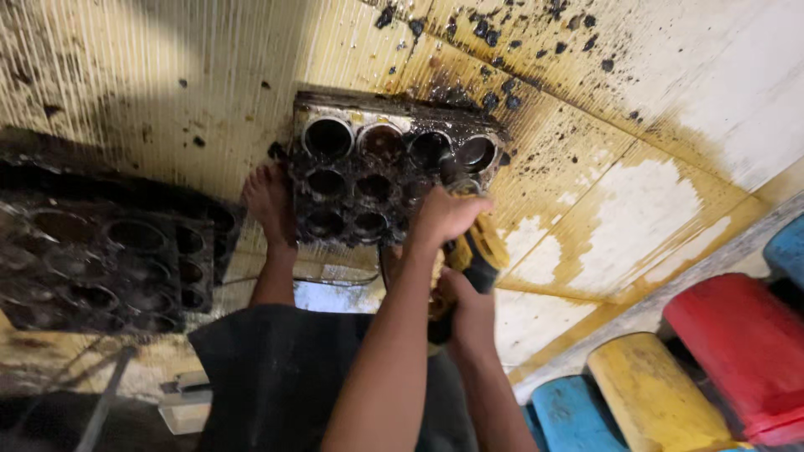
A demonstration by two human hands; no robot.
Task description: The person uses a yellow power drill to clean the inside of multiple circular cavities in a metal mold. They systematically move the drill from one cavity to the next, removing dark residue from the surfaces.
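A blackened metal baking tray point(352, 197) with several round cups lies on a stained yellow floor. A yellow and black power tool point(479, 251) points into the cups at the tray's right end. My left hand point(444, 218) grips the top of the tool, close to the tray. Lower down, my right hand point(469, 314) is wrapped around the tool's handle. My bare foot point(270, 201) rests against the tray's left edge. The tool's tip is hidden behind my left hand.
A second dark, crusted cup tray point(109, 259) lies at the left. Black crumbs point(502, 33) are scattered over the floor at the top. Red point(737, 335), yellow point(653, 393) and blue point(574, 414) cylinders lie at the lower right. My dark garment point(276, 377) fills the bottom centre.
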